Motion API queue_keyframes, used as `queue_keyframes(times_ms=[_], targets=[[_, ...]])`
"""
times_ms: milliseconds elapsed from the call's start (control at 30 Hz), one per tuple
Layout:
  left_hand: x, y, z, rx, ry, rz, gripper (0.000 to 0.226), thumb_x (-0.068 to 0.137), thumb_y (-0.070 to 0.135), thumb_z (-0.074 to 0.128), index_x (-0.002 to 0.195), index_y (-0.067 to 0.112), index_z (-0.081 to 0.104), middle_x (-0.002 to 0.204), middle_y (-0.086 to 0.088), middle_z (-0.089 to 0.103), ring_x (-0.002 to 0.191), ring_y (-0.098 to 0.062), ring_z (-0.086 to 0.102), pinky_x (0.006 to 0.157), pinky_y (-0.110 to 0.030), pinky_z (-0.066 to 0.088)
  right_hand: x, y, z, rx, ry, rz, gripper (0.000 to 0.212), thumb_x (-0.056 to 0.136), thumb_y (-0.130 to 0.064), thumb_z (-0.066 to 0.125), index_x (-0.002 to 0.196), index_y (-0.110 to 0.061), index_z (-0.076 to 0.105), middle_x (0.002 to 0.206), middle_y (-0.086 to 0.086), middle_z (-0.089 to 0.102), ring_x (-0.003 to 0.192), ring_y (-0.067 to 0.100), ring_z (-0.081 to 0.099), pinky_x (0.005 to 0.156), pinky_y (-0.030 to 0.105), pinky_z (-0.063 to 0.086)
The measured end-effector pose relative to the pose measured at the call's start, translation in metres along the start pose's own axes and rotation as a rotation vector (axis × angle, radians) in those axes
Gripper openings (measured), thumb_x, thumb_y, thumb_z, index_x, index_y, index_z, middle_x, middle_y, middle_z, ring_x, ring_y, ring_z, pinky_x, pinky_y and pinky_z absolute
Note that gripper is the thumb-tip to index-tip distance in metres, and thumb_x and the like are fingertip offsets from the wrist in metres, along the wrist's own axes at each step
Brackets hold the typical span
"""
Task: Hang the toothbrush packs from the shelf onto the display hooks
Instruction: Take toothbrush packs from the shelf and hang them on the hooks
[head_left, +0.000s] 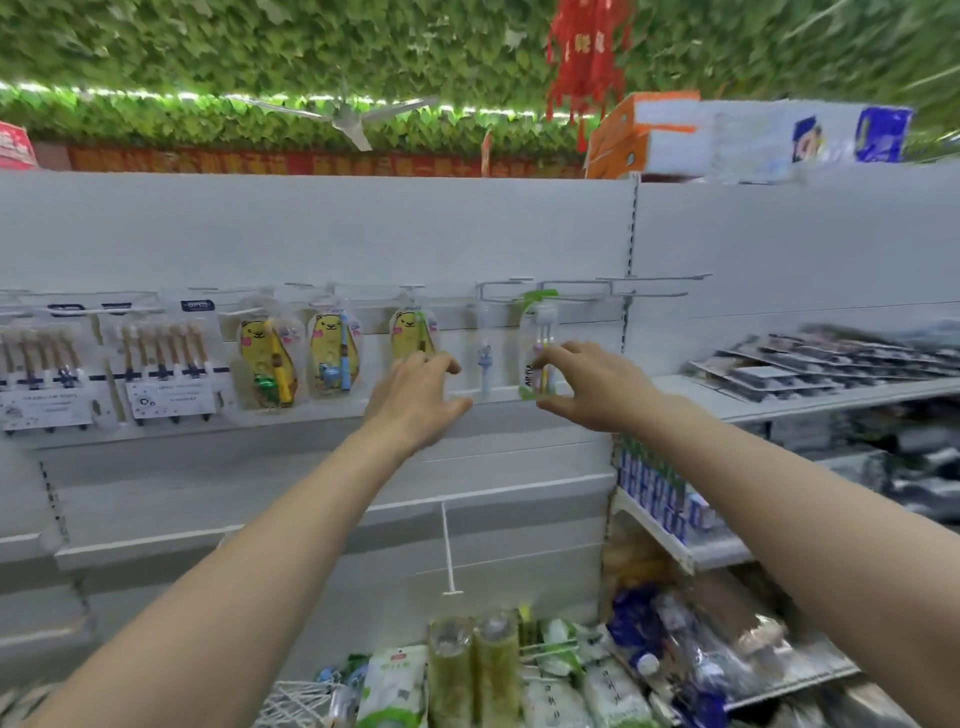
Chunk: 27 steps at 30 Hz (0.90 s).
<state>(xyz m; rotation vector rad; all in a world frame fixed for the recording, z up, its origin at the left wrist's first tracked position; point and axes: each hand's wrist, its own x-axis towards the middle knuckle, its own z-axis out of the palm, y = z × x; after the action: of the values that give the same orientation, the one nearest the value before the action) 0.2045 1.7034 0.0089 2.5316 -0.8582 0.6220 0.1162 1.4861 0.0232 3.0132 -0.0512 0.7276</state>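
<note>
- Right grip (576, 384) was partly closed. Its thumb and fingers pinched the lower side of a green toothbrush pack (540, 332) in the middle of the frame.
- Left grip (421, 395) had bent fingers in front of the bottom of a yellow bear pack (410, 330), left of the middle. I could not tell if it held that pack or only touched it.
- The green toothbrush pack hung from a hook (519, 285) on the white back wall. A small blue pack (484, 364) hung between the two hands.
- More yellow bear packs (332, 353) and brown brush packs (166, 364) hung in a row toward the left of the frame.
- My guess was that the hanging step was almost done for the green pack. The right hand looked to be setting it straight.
- Next, the hand would need to let go gently so the pack did not swing off. Then another pack would have to be picked up and slid onto one of the empty hooks (654, 287), just right of the green pack.
- The hole at the top of the green pack was too blurry to see, so I could not be sure it sat fully on the hook.
- The shelf (779, 402) at the right of the frame held dark flat packs (831, 364), but they were smeared. I could not tell if they were toothbrushes.
</note>
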Motion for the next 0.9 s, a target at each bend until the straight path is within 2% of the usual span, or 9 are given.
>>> queue_keyframes(times_ms=[100, 200, 367, 467, 633, 900], targets=[[0.003, 0.078, 0.032, -0.08, -0.038, 0.043, 0.049, 0.09, 0.046, 0.064, 0.133, 0.024, 0.054, 0.138, -0.005, 0.054, 0.129, -0.028, 0.047, 0.105, -0.043, 0.042, -0.054, 0.069, -0.026, -0.063, -0.002, 0.057, 0.052, 0.093, -0.047, 0.062, 0.139, -0.028, 0.047, 0.138, 0.003, 0.052, 0.125, 0.026, 0.05, 0.095, 0.04, 0.045], [0.006, 0.166, 0.067, -0.146, -0.079, 0.122, 0.048, 0.09, 0.045, 0.065, 0.131, 0.024, 0.055, 0.135, -0.006, 0.056, 0.125, -0.027, 0.051, 0.103, -0.041, 0.044, -0.11, 0.14, -0.052, -0.128, -0.001, 0.124, 0.052, 0.094, -0.046, 0.062, 0.14, -0.026, 0.047, 0.136, 0.004, 0.054, 0.122, 0.026, 0.052, 0.092, 0.039, 0.045], [0.011, 0.303, 0.115, -0.267, -0.135, 0.253, 0.048, 0.089, 0.043, 0.066, 0.131, 0.022, 0.055, 0.132, -0.005, 0.057, 0.118, -0.025, 0.055, 0.098, -0.039, 0.046, -0.196, 0.248, -0.083, -0.136, -0.029, 0.282, 0.054, 0.092, -0.046, 0.061, 0.14, -0.026, 0.047, 0.138, 0.003, 0.052, 0.124, 0.028, 0.053, 0.096, 0.042, 0.047], [0.014, 0.368, 0.138, -0.289, -0.178, 0.326, 0.048, 0.09, 0.044, 0.066, 0.131, 0.022, 0.054, 0.135, -0.003, 0.055, 0.123, -0.023, 0.053, 0.102, -0.043, 0.045, -0.235, 0.303, -0.097, -0.147, -0.045, 0.355, 0.053, 0.094, -0.05, 0.058, 0.141, -0.028, 0.046, 0.14, 0.001, 0.05, 0.121, 0.025, 0.055, 0.088, 0.038, 0.049], [0.034, 0.457, 0.176, -0.276, -0.202, 0.431, 0.05, 0.09, 0.046, 0.063, 0.133, 0.022, 0.053, 0.137, -0.003, 0.054, 0.126, -0.023, 0.051, 0.102, -0.046, 0.047, -0.276, 0.384, -0.106, -0.102, -0.008, 0.473, 0.052, 0.092, -0.052, 0.059, 0.137, -0.028, 0.048, 0.134, 0.0, 0.055, 0.113, 0.023, 0.058, 0.091, 0.043, 0.052], [0.104, 0.597, 0.261, -0.258, -0.199, 0.542, 0.046, 0.089, 0.048, 0.063, 0.128, 0.024, 0.056, 0.127, -0.005, 0.056, 0.117, -0.025, 0.054, 0.095, -0.044, 0.048, -0.294, 0.537, -0.096, -0.096, -0.005, 0.565, 0.054, 0.091, -0.054, 0.058, 0.137, -0.026, 0.05, 0.139, 0.002, 0.054, 0.124, 0.024, 0.054, 0.098, 0.045, 0.049]])
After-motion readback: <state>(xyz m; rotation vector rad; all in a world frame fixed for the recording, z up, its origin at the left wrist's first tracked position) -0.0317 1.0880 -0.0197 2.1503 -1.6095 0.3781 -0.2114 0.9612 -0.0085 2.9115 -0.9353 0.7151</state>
